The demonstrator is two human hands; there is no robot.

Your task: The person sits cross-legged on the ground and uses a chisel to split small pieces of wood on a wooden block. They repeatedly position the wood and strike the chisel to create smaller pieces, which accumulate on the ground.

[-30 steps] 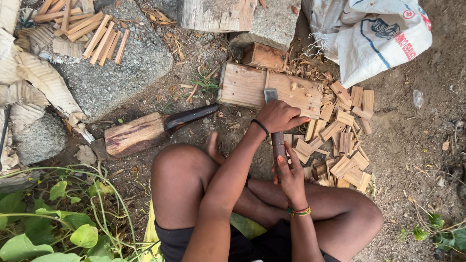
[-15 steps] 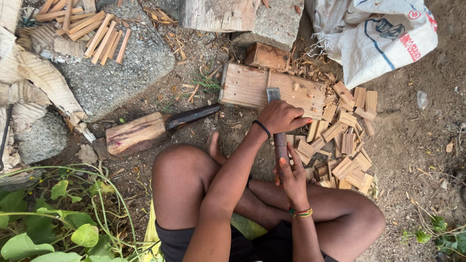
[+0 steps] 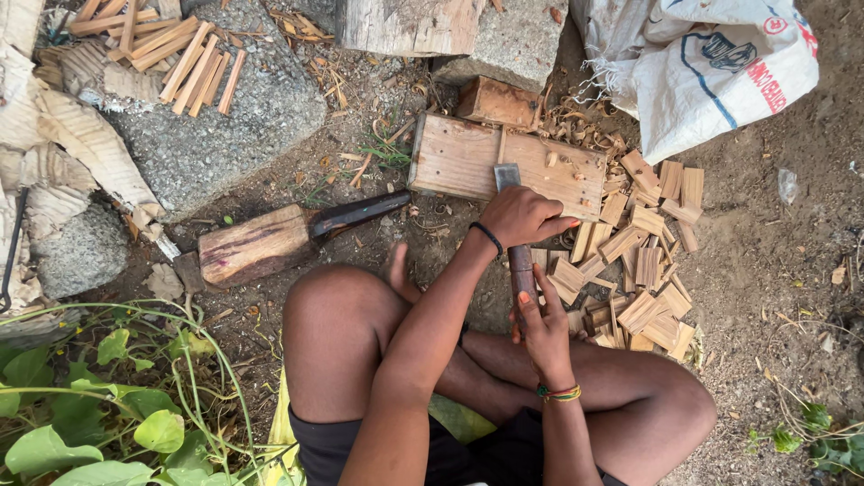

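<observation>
Our grip is two-handed on one tool: the right hand [image 3: 545, 326] wraps the dark wooden handle of a flat steel chisel [image 3: 515, 236] at lower centre, while the left hand [image 3: 522, 216] closes over its upper shaft, just below the blade. The blade tip rests on the pale rectangular wooden board [image 3: 454, 157] lying on the ground at upper centre. To the right lies a heap of small cut wood slats [image 3: 643, 247]; to the left, a heavy log mallet with a dark handle [image 3: 261, 247]. We judge the blade could skid across the board, since our left fingers sit close to the edge and our bare knees lie right below.
</observation>
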